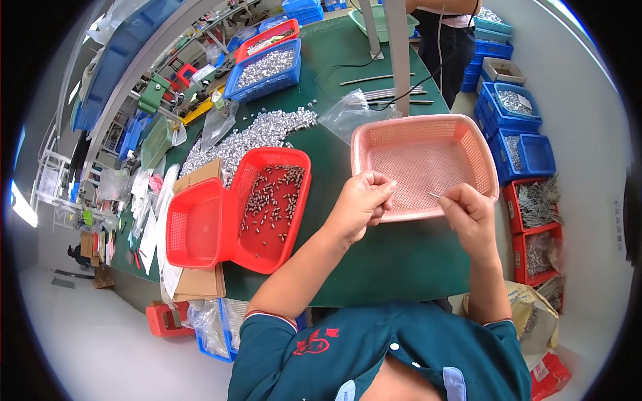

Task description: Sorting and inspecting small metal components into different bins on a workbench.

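Note:
Both my hands are raised over the near edge of a pink perforated basket [438, 125] on the green table. My right hand [470, 217] pinches a thin metal pin [434, 195] between thumb and fingertips, its tip pointing toward the left hand. My left hand [364, 204] is closed, thumb against curled fingers; whatever it holds is too small to make out. To the left, a red basket [261, 259] contains many small dark metal fittings [274, 194]. A smaller red perforated basket [197, 224] leans against its left side.
Loose silver metal parts [251, 140] lie heaped behind the red baskets. A clear plastic bag [351, 115], metal rods [391, 93] and an upright post [400, 60] stand beyond the pink basket. Blue bins [511, 157] line the right wall. Another person [448, 47] stands at the far side.

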Action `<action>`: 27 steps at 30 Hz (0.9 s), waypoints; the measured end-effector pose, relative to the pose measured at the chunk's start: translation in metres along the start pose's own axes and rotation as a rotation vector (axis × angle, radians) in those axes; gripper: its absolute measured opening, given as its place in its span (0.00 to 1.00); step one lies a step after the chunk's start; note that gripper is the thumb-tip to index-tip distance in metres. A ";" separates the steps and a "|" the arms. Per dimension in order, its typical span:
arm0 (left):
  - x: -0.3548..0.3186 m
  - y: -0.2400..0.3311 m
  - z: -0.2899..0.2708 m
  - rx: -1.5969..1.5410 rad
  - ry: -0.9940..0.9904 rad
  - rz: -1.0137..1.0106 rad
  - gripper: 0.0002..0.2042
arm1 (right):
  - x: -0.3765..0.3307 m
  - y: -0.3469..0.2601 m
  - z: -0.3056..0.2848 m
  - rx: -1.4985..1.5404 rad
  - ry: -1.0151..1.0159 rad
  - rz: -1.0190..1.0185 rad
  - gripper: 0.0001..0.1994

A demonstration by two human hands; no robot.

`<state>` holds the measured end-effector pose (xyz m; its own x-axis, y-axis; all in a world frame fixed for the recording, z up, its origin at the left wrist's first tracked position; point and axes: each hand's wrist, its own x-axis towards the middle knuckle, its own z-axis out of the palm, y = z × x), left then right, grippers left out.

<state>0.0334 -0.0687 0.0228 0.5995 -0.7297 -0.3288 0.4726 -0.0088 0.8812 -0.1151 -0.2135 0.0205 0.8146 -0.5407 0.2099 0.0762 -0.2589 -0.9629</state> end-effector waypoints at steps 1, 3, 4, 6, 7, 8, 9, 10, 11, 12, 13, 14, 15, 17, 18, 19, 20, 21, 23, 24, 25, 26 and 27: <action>0.003 -0.001 0.000 0.060 -0.016 -0.053 0.05 | -0.001 0.001 0.000 -0.030 -0.020 -0.024 0.03; 0.010 -0.001 -0.004 0.046 -0.079 -0.063 0.08 | -0.001 0.000 0.005 -0.035 -0.037 -0.037 0.04; 0.008 -0.001 -0.006 -0.046 -0.043 -0.124 0.08 | -0.003 0.001 0.006 -0.027 -0.044 -0.023 0.04; 0.005 -0.001 -0.008 -0.132 -0.007 -0.189 0.09 | -0.004 0.006 0.008 -0.015 -0.047 -0.007 0.04; 0.003 -0.001 -0.009 -0.166 -0.014 -0.209 0.08 | -0.003 0.007 0.011 -0.011 -0.068 -0.021 0.04; 0.001 -0.001 -0.008 -0.200 -0.023 -0.232 0.07 | -0.004 0.006 0.012 -0.009 -0.086 -0.033 0.04; -0.002 -0.002 -0.008 -0.235 -0.032 -0.255 0.06 | -0.004 0.006 0.013 -0.029 -0.109 -0.027 0.04; -0.005 -0.003 -0.011 -0.260 -0.077 -0.270 0.06 | -0.005 0.004 0.015 -0.028 -0.106 -0.023 0.04; -0.008 -0.004 -0.013 -0.258 -0.074 -0.270 0.06 | -0.004 0.002 0.018 -0.043 -0.117 -0.040 0.03; -0.010 -0.005 -0.015 -0.313 -0.105 -0.263 0.06 | -0.004 0.001 0.021 -0.060 -0.129 -0.056 0.03; -0.013 -0.006 -0.017 -0.368 -0.136 -0.255 0.06 | -0.003 0.002 0.024 -0.063 -0.139 -0.070 0.03; -0.016 -0.006 -0.016 -0.421 -0.149 -0.257 0.06 | -0.003 0.002 0.026 -0.061 -0.140 -0.069 0.03; -0.018 -0.009 -0.018 -0.421 -0.147 -0.258 0.06 | -0.002 0.001 0.029 -0.065 -0.136 -0.096 0.03; -0.021 -0.015 -0.021 -0.459 -0.185 -0.215 0.07 | -0.002 0.000 0.034 -0.068 -0.130 -0.122 0.03; -0.024 -0.014 -0.015 -0.396 -0.125 -0.213 0.10 | -0.002 0.000 0.036 -0.060 -0.138 -0.124 0.03; -0.025 -0.017 -0.016 -0.395 -0.125 -0.214 0.10 | -0.002 0.000 0.038 -0.053 -0.145 -0.126 0.03; -0.028 -0.019 -0.018 -0.446 -0.174 -0.202 0.10 | -0.002 -0.001 0.039 -0.051 -0.144 -0.125 0.03; -0.029 -0.022 -0.019 -0.497 -0.222 -0.189 0.11 | -0.001 -0.001 0.040 -0.053 -0.140 -0.142 0.03; -0.031 -0.026 -0.021 -0.526 -0.238 -0.184 0.12 | -0.001 -0.002 0.042 -0.053 -0.135 -0.158 0.03; -0.032 -0.027 -0.021 -0.556 -0.253 -0.177 0.12 | -0.001 -0.003 0.043 -0.057 -0.157 -0.148 0.03; -0.033 -0.027 -0.021 -0.555 -0.254 -0.178 0.12 | -0.001 -0.004 0.044 -0.061 -0.178 -0.139 0.03; -0.033 -0.028 -0.020 -0.546 -0.238 -0.179 0.12 | -0.002 -0.004 0.045 -0.062 -0.176 -0.139 0.03; -0.033 -0.028 -0.020 -0.537 -0.223 -0.179 0.12 | -0.002 -0.003 0.046 -0.083 -0.177 -0.157 0.03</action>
<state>0.0128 -0.0306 0.0021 0.3580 -0.8750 -0.3260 0.8485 0.1591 0.5047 -0.0904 -0.1746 0.0151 0.8851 -0.3418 0.3158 0.1683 -0.3976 -0.9020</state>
